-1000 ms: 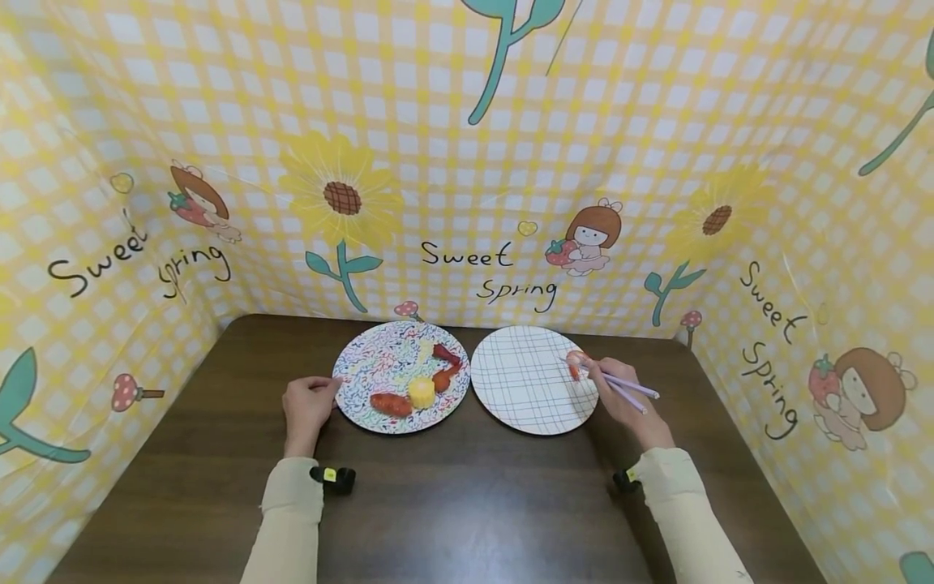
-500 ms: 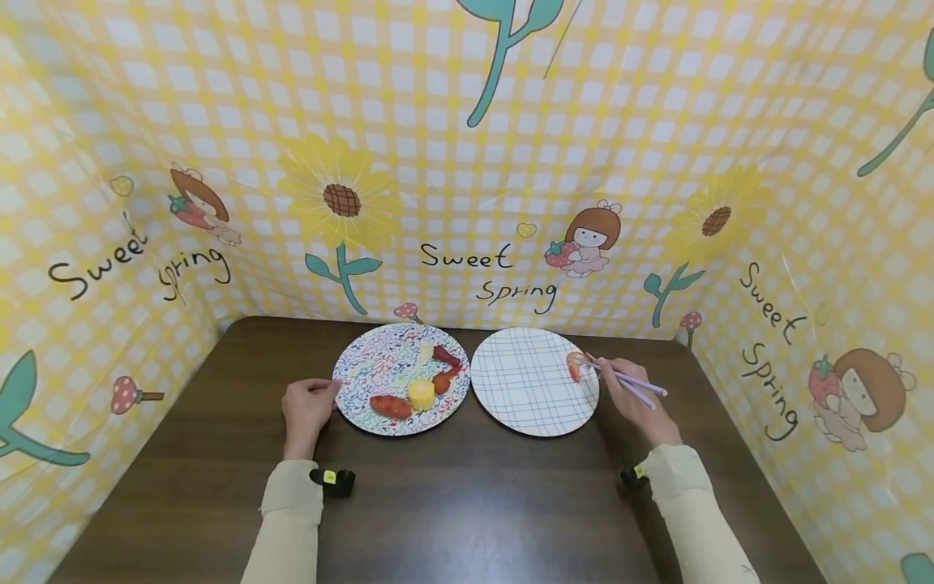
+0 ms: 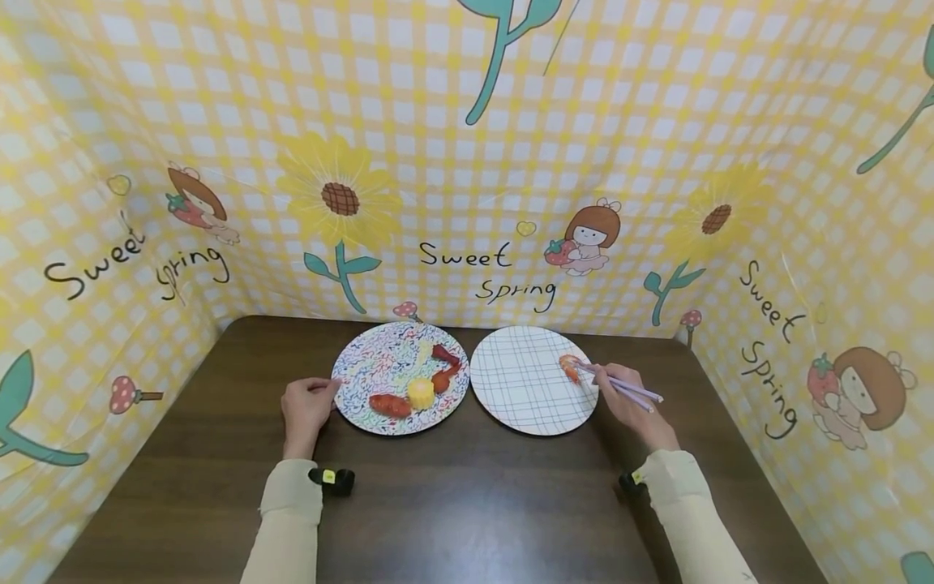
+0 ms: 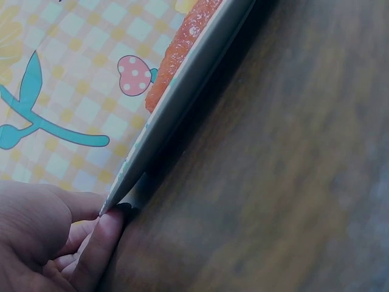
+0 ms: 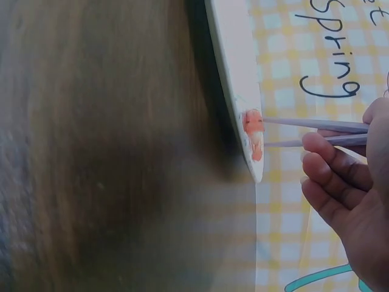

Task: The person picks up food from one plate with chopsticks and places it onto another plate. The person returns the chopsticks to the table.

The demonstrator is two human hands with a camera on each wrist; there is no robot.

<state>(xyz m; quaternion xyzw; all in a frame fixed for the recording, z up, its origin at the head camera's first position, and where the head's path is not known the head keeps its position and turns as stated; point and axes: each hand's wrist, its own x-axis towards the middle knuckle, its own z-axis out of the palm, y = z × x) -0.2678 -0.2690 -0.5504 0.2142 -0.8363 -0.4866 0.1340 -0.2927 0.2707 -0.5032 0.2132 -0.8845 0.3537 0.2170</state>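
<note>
My left hand point(image 3: 306, 410) pinches the left rim of a plate with a multicoloured squiggle pattern point(image 3: 365, 365); the left wrist view shows thumb and finger at its edge. My right hand point(image 3: 631, 405) holds a pair of pale purple chopsticks point(image 3: 631, 384). Their tips are at an orange-and-white shrimp point(image 3: 569, 369) on the right side of a white plate with a blue line grid point(image 3: 518, 381). In the right wrist view the shrimp point(image 5: 254, 131) lies on that plate, and the chopstick tips are spread slightly apart at it.
On the squiggle plate are a reddish-brown sausage-like piece point(image 3: 390, 405), a yellow corn piece point(image 3: 421, 393), an orange-brown drumstick-like piece point(image 3: 442, 380) and a dark red piece point(image 3: 443, 354). Both plates sit side by side on a dark wooden table point(image 3: 452, 503). Yellow checked cloth point(image 3: 467, 195) surrounds three sides.
The shrimp has shifted slightly left and turned on the gridded plate. My right hand drew right with the chopsticks, then came back a little left. The left hand stays put.
</note>
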